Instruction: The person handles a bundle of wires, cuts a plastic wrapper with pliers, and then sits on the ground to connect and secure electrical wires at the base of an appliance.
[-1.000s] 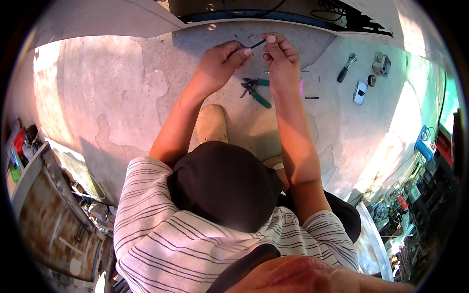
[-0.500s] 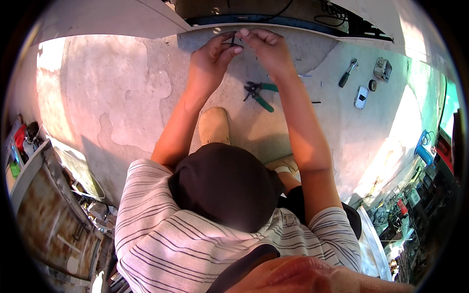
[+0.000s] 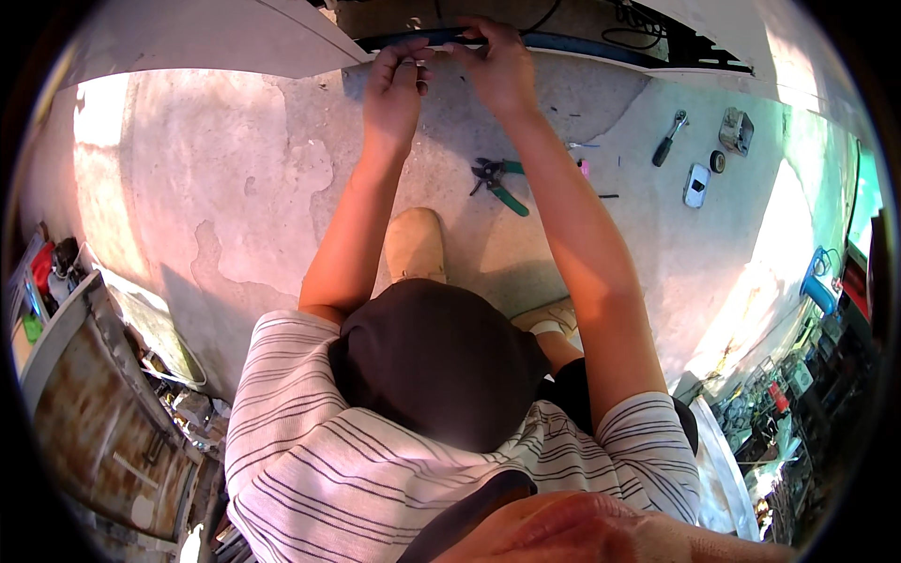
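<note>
Both of my hands are raised at the lower edge of a white panelled body with a dark cavity [image 3: 572, 17]. My left hand [image 3: 396, 92] is closed in a pinch, its fingertips toward the right hand. Across a small gap, my right hand [image 3: 499, 73] also pinches, thumb and forefinger together. Something thin seems to run between the fingertips, too small to name. Below the hands, green-handled cutting pliers [image 3: 508, 196] lie spread on the concrete floor, partly beside my right forearm.
Right of my arm lie a ratchet wrench [image 3: 668, 141], a small grey box [image 3: 737, 132], a black roll [image 3: 717, 161] and a white oblong thing with a dark patch [image 3: 696, 185]. Black cables [image 3: 648, 28] hang in the cavity. Cluttered parts [image 3: 793, 394] line the right side; a rusty panel [image 3: 94, 422] stands left.
Both hands have moved up and away from me, to the cavity's edge. They are a little farther apart. A small pink thing now shows beside my right forearm.
</note>
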Demonstrator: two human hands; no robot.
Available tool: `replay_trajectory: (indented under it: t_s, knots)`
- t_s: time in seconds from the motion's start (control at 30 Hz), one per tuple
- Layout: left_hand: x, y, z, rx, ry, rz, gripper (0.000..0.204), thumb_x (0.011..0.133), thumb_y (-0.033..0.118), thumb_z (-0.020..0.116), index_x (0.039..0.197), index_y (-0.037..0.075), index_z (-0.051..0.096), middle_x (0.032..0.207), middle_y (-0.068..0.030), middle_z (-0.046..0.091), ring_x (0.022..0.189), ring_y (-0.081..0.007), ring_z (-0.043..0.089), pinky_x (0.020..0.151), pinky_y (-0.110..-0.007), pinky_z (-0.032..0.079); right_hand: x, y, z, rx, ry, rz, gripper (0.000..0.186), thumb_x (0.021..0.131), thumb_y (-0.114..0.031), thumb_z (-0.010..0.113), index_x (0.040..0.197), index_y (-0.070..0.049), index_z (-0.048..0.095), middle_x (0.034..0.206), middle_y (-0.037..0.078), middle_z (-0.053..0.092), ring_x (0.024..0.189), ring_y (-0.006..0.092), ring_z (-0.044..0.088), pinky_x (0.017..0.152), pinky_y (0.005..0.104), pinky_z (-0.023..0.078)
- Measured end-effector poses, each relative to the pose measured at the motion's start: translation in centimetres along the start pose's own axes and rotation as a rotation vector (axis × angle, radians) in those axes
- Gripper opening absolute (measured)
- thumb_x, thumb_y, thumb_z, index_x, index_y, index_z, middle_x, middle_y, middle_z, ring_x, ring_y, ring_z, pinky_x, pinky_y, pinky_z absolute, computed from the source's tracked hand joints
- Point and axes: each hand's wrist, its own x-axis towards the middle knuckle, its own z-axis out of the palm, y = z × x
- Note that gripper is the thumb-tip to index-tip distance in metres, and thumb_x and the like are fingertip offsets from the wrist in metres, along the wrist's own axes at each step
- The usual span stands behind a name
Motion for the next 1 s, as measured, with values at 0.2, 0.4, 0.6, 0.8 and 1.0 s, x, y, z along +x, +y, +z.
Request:
replay_trajectory:
  t_s: [0.2, 0.4, 0.6, 0.8, 1.0]
  knots:
    - [0.4, 0.4, 0.5, 0.013, -0.006, 0.06, 0.023, 0.098, 0.01, 0.05, 0.115, 0.002, 0.063, 0.092, -0.0005, 0.063, 0.073, -0.0053, 0.052, 0.062, -0.021, 0.042, 0.8, 0.3, 0.8, 0.199, -0.077, 0.109, 0.022, 0.083, -0.02, 0.075, 0.103, -0.011, 0.072, 0.089, 0.004, 0.072, 0.072, 0.0132, 0.065, 0.068, 0.0298, 0.052]
    - [1.0, 1.0, 0.6, 0.273, 0.034, 0.215, 0.03, 0.093, 0.025, 0.067, 0.11, 0.0, 0.068, 0.089, -0.0027, 0.068, 0.077, -0.0051, 0.056, 0.068, -0.02, 0.044, 1.2, 0.6, 0.4, 0.79, -0.205, 0.162, 0.017, 0.093, -0.015, 0.067, 0.106, -0.006, 0.072, 0.094, 0.0, 0.072, 0.074, 0.0052, 0.056, 0.069, 0.0199, 0.046]
    - [1.4, 3.9, 2.3, 0.528, 0.008, 0.228, 0.033, 0.088, 0.028, 0.075, 0.106, 0.0, 0.072, 0.084, 0.0023, 0.069, 0.071, -0.0016, 0.054, 0.062, -0.017, 0.042, 0.6, -0.1, -2.0, 0.437, -0.219, 0.011, 0.021, 0.088, -0.02, 0.072, 0.105, -0.007, 0.073, 0.085, 0.001, 0.072, 0.067, 0.0072, 0.059, 0.066, 0.0259, 0.051]
    - [2.1, 2.5, 1.3, 0.349, 0.017, 0.254, 0.031, 0.085, 0.029, 0.078, 0.1, 0.003, 0.074, 0.077, 0.004, 0.066, 0.068, -0.0015, 0.052, 0.059, -0.018, 0.04, 0.5, -2.5, -3.1, 0.204, -0.217, -0.046, 0.024, 0.083, -0.02, 0.075, 0.106, -0.012, 0.073, 0.083, 0.002, 0.072, 0.063, 0.009, 0.059, 0.065, 0.0261, 0.051]
    - [0.8, 1.6, 0.3, -0.11, 0.03, -0.256, 0.016, 0.086, 0.027, 0.077, 0.089, 0.012, 0.07, 0.074, 0.0084, 0.06, 0.059, -0.0003, 0.038, 0.05, -0.018, 0.03, 0.4, -2.2, -2.5, 0.29, -0.258, -0.127, 0.027, 0.078, -0.017, 0.077, 0.104, -0.014, 0.072, 0.078, 0.0, 0.068, 0.06, 0.0091, 0.056, 0.06, 0.0263, 0.049]
